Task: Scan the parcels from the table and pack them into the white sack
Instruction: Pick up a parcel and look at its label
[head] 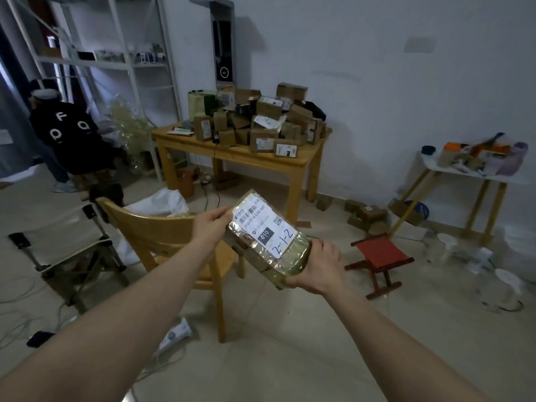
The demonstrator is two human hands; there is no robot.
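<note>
Both hands hold a taped brown parcel (268, 239) in front of me, its white shipping label facing up with "2-1-2" written in blue. My left hand (211, 226) grips its far left end. My right hand (320, 269) cups its near right end from below. A heap of several cardboard parcels (261, 120) lies on the wooden table (232, 152) against the wall. The white sack (162, 203) stands open on the floor behind a wooden chair (162, 230).
A person in a dark top (69, 134) stands by the metal shelves at the left. A folding camp chair (66, 245) is at the left, a small red stool (380, 256) at the right. Loose boxes (365, 216) and a cluttered side table (470, 166) stand right.
</note>
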